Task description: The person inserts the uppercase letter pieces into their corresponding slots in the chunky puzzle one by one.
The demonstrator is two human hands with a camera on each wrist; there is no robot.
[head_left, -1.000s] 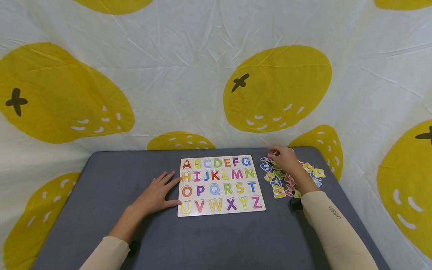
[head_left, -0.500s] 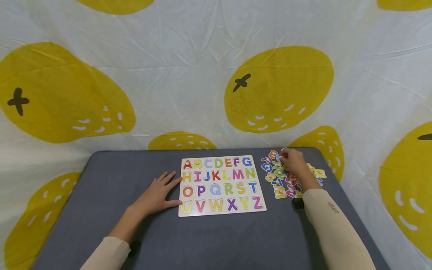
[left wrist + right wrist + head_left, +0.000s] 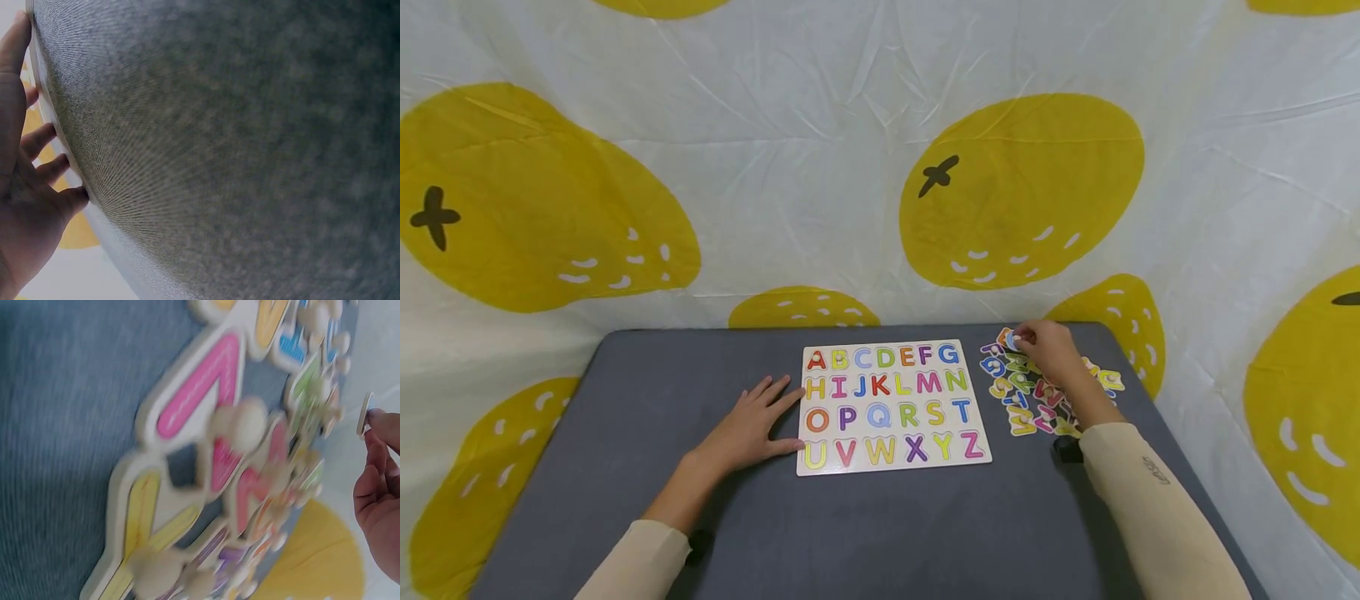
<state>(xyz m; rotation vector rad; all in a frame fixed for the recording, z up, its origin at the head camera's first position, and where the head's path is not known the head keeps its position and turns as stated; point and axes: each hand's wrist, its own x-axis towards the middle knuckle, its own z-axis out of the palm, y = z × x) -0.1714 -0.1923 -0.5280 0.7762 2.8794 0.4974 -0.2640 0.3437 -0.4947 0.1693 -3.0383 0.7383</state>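
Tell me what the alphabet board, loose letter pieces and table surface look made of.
Alphabet board: probably wood or fibreboard, smooth printed face; pale, stiff-looking edge.
Loose letter pieces: likely painted wood; thick cream edges, round pale knobs, though plastic isn't ruled out.
Table surface: seemingly matte grey fabric; fine weave-like texture up close.

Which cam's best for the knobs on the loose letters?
Right wrist: it looks close across the loose letters, so their round knobs appear large and stand out, though somewhat blurred. Head shows the letters small and partly covered by the right arm, knobs hard to make out. Left wrist shows none.
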